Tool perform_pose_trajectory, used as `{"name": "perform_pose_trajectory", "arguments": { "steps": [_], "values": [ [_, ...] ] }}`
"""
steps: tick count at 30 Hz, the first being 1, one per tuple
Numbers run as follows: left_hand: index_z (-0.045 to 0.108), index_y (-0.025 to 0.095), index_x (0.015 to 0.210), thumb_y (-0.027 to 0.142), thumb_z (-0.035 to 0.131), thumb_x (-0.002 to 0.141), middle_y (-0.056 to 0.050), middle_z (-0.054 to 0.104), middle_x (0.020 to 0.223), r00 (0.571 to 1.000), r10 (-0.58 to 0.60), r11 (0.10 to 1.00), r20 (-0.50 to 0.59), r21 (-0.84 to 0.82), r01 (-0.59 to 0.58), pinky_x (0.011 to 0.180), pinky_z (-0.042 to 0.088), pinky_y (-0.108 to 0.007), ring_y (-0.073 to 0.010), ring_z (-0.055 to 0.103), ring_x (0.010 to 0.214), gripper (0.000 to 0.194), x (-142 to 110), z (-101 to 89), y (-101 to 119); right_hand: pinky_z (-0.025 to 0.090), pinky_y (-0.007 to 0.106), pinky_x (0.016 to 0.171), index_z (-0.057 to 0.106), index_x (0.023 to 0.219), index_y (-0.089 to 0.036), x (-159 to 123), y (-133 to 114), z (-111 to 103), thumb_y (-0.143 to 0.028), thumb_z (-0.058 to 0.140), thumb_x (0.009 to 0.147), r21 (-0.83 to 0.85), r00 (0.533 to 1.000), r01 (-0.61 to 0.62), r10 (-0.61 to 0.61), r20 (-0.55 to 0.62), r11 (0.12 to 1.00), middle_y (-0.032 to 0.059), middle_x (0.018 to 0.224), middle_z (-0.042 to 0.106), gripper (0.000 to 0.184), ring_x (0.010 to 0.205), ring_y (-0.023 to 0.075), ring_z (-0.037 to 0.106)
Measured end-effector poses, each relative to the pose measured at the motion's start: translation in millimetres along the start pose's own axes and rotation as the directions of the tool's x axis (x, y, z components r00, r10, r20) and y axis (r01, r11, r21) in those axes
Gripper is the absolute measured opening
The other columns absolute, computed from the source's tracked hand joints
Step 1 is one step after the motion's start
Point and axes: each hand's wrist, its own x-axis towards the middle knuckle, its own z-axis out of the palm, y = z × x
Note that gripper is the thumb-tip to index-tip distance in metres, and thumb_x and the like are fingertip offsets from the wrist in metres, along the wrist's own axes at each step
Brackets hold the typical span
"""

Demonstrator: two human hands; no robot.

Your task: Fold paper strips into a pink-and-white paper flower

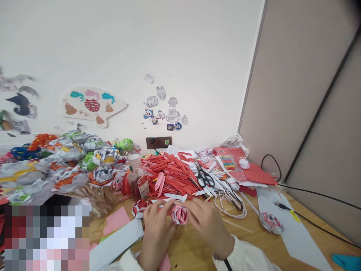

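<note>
Between my two hands is a pink and white folded paper flower (179, 215). My left hand (158, 222) grips it from the left, fingers bent round its back edge. On the other side my right hand (205, 220) pinches its upper right edge, with the fingertips partly hidden behind it. A red and white paper flower (140, 207) lies just left of my left hand. Beyond the hands spreads a heap of folded red paper strips (175, 173), with white strips mixed in at its right.
Black-handled scissors (205, 177) lie on the strips. A bottle (138, 178) stands left of the heap, near many paper flowers (70, 150). To the right are a pearl string (244, 214), another paper flower (270, 223) and a black cable (310, 220). White paper sheets (118, 244) lie front left.
</note>
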Motion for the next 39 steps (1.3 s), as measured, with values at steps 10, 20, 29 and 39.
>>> {"name": "perform_pose_trajectory", "arguments": {
  "steps": [10,20,29,39],
  "values": [
    [0.055,0.020,0.114,0.005,0.050,0.068,-0.007,0.065,0.097,0.999,0.027,1.000,-0.020,-0.005,-0.027,0.086,0.038,-0.041,-0.0248,0.057,0.093,0.048,1.4,-4.2,1.3,0.040,0.025,0.059,0.061,0.094,-0.018,3.2,1.1,-1.9,-0.026,0.031,0.097,0.079,1.000,0.001,-0.004,0.029,0.997,0.0045,0.076,0.065,0.031,0.068,0.0168,0.062],
    [0.055,0.021,0.112,0.005,0.051,0.068,-0.007,0.065,0.098,1.000,0.026,1.000,0.007,-0.005,-0.026,0.085,0.037,-0.039,-0.0248,0.057,0.094,0.048,1.1,-4.0,1.7,0.039,0.024,0.059,0.058,0.091,-0.019,3.9,-0.5,-1.6,-0.024,0.033,0.097,0.086,0.995,-0.064,0.057,0.085,0.994,0.0031,0.077,0.067,0.027,0.067,0.0157,0.063],
    [0.055,0.021,0.112,0.010,0.053,0.072,-0.007,0.066,0.095,0.997,0.047,0.998,-0.061,0.054,-0.044,0.083,0.038,-0.039,-0.0249,0.058,0.091,0.042,3.2,-6.1,1.5,0.036,0.024,0.056,0.062,0.076,-0.019,6.4,-1.7,-4.2,-0.035,0.044,0.093,0.231,0.973,-0.220,0.231,-0.021,0.948,0.0019,0.067,0.064,0.030,0.062,0.0151,0.058],
    [0.056,0.019,0.111,0.011,0.054,0.073,-0.009,0.066,0.096,0.997,0.045,0.998,-0.068,0.048,-0.042,0.083,0.038,-0.039,-0.0255,0.058,0.092,0.039,2.2,-6.9,2.4,0.039,0.022,0.055,0.063,0.076,-0.018,6.9,1.1,-0.4,-0.034,0.049,0.089,0.375,0.942,-0.327,0.331,0.056,0.868,0.0012,0.068,0.064,0.025,0.060,0.0142,0.057]
  ]
}}
